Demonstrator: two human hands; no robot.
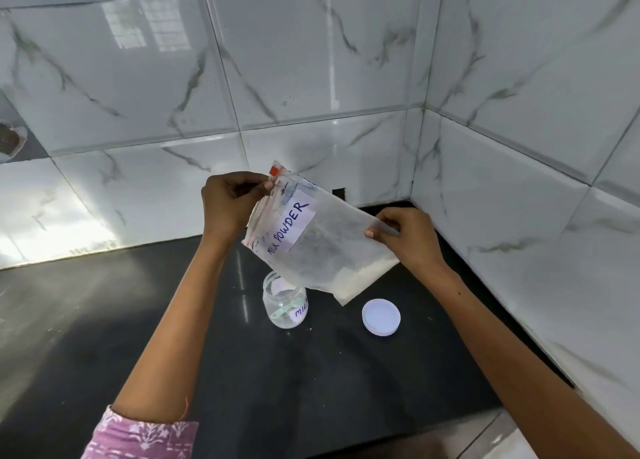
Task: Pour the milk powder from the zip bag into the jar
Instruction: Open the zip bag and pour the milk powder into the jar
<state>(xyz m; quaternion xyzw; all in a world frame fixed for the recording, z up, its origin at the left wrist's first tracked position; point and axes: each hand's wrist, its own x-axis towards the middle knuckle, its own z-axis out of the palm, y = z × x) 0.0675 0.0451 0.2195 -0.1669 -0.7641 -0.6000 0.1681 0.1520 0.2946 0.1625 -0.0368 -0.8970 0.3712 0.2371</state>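
A clear zip bag (322, 247) labelled "MILK POWDER" hangs tilted in the air above the counter, with white powder gathered in its lower right corner. My left hand (232, 204) pinches the red zip edge at the bag's top left. My right hand (412, 238) pinches the bag's right edge. Under the bag's lower edge stands a small clear jar (284, 302), open, with a partly visible label; the bag covers part of its mouth. The jar looks nearly empty.
The jar's white lid (381, 317) lies flat on the black counter (138, 320) to the right of the jar. White marble-patterned tiled walls (519, 147) meet in a corner close behind and to the right.
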